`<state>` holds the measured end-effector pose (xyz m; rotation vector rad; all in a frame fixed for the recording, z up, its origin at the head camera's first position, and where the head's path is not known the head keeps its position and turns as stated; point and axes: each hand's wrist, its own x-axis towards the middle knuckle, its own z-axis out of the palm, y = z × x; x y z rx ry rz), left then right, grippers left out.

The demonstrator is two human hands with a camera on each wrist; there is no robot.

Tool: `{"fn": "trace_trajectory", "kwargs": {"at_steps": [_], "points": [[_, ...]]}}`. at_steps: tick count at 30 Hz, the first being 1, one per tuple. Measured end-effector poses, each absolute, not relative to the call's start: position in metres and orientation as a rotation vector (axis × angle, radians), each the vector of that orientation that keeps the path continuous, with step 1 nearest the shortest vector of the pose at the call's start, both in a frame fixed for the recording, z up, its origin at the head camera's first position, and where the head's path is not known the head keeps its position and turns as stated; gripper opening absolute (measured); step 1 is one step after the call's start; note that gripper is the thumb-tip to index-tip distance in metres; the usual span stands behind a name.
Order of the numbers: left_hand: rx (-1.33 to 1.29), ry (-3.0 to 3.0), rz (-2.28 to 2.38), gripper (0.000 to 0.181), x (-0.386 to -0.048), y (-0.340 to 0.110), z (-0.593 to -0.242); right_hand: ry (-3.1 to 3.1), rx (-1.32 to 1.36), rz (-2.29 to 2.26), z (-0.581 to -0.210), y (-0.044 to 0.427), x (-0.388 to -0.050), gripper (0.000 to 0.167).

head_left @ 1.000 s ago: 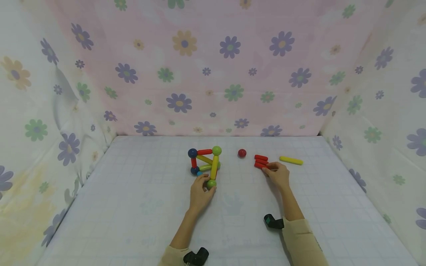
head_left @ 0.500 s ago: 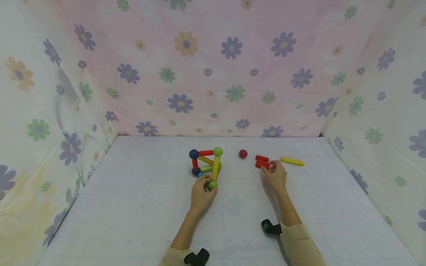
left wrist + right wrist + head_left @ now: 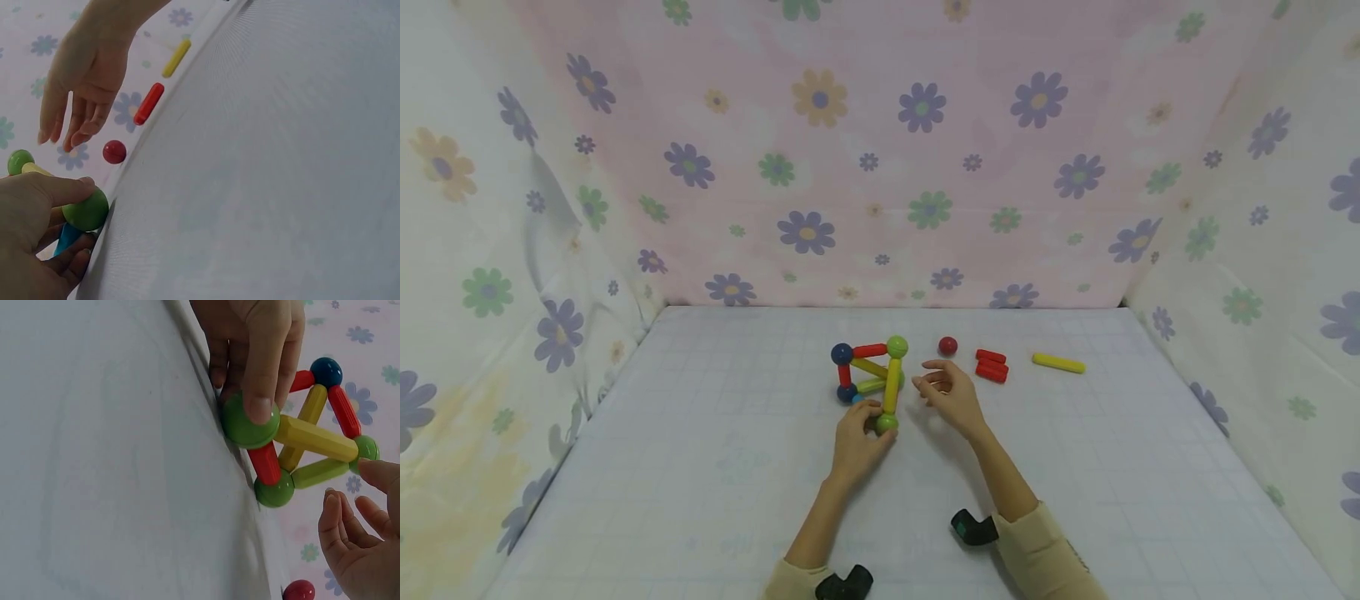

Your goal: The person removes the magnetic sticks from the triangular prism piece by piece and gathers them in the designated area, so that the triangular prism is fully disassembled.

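A frame of rods and balls, like a magnetic building set, stands on the table. Navy balls [image 3: 842,353] mark its left corners, green balls its right, with red, yellow and light green rods between. At its near corner my left hand [image 3: 853,442] grips a green ball [image 3: 887,423], thumb on top in the right wrist view; a blue piece [image 3: 67,239] shows beneath those fingers. Just right of the frame is my right hand [image 3: 953,402], its fingers loosely bent around nothing. In the right wrist view its thumb overlaps a far green ball [image 3: 365,452]; contact is unclear.
A loose red ball [image 3: 948,346] lies behind my right hand. Several short red rods [image 3: 992,372] are grouped to its right, and a long yellow rod [image 3: 1058,363] lies farther right. Flowered cloth walls [image 3: 880,208] enclose the table's back and sides.
My right hand has left the red rods and moved left to beside the frame. The frame, still in my left hand, has shifted slightly right and nearer. The red rods stay on the table.
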<state>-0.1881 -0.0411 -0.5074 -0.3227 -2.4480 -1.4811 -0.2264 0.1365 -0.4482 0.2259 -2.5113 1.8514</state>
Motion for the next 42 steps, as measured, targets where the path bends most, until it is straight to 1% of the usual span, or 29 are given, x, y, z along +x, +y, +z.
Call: {"fn": "trace_trajectory", "kwargs": {"at_steps": [1,4,10,16,21,23,29,37,42], "points": [[-0.325,-2.45,-1.483,0.031,-0.188,-0.041,-0.507,-2.51,0.234,1.861,-0.443,0.131,-0.224,0.038],[-0.338,-2.447,-1.485,0.03,-0.186,-0.041,-0.505,-2.495,0.268,1.858,-0.444,0.121,-0.224,0.04],[-0.362,-2.466,-1.486,0.029,-0.184,-0.042,-0.504,-2.48,0.269,1.743,-0.463,0.109,-0.234,0.046],[-0.375,-2.473,-1.494,0.029,-0.183,-0.043,-0.504,-2.419,0.292,1.616,-0.466,0.105,-0.24,0.048],[-0.391,-2.486,-1.515,0.029,-0.183,-0.045,-0.503,-2.444,0.399,1.543,-0.461,0.106,-0.247,0.056],[-0.401,-2.495,-1.516,0.03,-0.184,-0.046,-0.502,-2.467,0.432,1.521,-0.457,0.106,-0.248,0.055],[-0.422,-2.503,-1.502,0.031,-0.185,-0.048,-0.502,-2.478,0.413,1.499,-0.45,0.107,-0.251,0.043],[-0.374,-2.536,-1.446,0.037,-0.185,-0.045,-0.501,-2.452,0.467,1.478,-0.446,0.109,-0.253,0.038],[-0.355,-2.544,-1.46,0.037,-0.185,-0.045,-0.502,-2.465,0.474,1.503,-0.444,0.109,-0.253,0.035]]}}
